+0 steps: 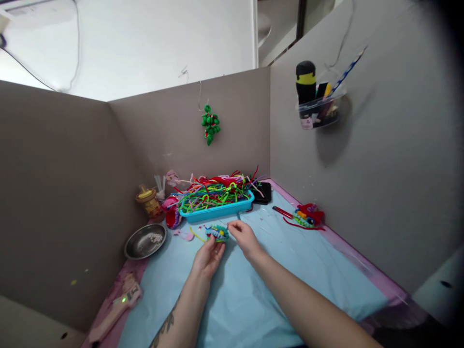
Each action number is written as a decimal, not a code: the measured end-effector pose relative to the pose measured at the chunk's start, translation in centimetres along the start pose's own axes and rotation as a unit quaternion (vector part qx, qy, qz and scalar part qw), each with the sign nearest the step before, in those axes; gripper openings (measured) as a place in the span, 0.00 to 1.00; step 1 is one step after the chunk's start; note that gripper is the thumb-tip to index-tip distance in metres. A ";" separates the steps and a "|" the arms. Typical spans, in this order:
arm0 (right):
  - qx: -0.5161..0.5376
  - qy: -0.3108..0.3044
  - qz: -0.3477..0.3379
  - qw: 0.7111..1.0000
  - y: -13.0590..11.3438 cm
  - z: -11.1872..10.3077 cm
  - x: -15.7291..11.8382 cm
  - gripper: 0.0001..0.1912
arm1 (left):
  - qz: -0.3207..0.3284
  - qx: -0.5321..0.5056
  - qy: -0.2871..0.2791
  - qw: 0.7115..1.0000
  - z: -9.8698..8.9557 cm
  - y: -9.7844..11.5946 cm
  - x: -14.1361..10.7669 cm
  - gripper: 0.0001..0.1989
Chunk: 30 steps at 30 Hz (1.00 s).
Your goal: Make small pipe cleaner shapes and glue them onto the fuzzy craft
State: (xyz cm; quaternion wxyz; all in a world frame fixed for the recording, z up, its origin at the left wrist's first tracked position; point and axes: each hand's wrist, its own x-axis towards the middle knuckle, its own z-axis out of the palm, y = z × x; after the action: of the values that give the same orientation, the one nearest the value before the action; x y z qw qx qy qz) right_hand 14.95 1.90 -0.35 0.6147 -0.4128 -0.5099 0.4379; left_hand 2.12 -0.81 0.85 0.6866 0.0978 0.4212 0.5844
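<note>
Two bare hands meet over one small multicoloured craft piece [217, 233] on a pale blue mat [253, 299], inside a three-walled grey booth. The left hand [208, 256] grasps the piece from below, fingertips curled on its near edge; the right hand [244, 238] sits just beside it on the right, fingers pinched together at the piece's edge, though what they pinch is too small to tell. The piece lies just in front of one turquoise tray [217, 212], which is heaped with loose pipe cleaners [213, 191] in many colours. One steel bowl [145, 240] to the left holds a few small white bits. One clear cup [319, 111] fixed to the right wall holds a black-and-yellow tool and several pens. One green ornament [210, 124] hangs on the back wall. One pink glue gun [116, 307] lies at the mat's near left, and a second finished craft [307, 216] rests by the right wall.
</note>
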 end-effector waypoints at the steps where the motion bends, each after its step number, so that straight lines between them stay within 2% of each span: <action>1: -0.025 0.013 -0.022 0.999 -0.3 -0.2 -0.1 0.10 | 0.003 -0.002 -0.009 1.000 -0.1 0.0 -0.2 0.05; 5: -0.103 0.042 -0.088 0.990 -1.4 -0.6 -0.6 0.09 | 0.013 -0.002 -0.042 0.999 -0.4 0.1 -0.7 0.04; 10: -0.121 0.043 -0.120 0.985 -2.0 -0.6 -1.1 0.06 | 0.039 -0.001 -0.055 0.998 -0.7 0.1 -1.0 0.04; 20: -0.155 0.025 -0.137 0.978 -2.5 -0.2 -2.0 0.05 | 0.056 -0.037 -0.065 0.996 -0.7 -0.3 -1.1 0.06; 30: -0.167 0.024 -0.144 0.975 -1.9 0.0 -2.2 0.05 | 0.062 -0.055 -0.054 0.995 -0.1 -0.2 -1.6 0.07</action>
State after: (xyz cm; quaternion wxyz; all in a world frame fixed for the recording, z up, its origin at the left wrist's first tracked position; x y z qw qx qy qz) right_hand 14.92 -0.76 0.93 0.6057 -0.4426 -0.6150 0.2431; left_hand 2.23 -2.38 1.38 0.6751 0.1176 0.3439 0.6419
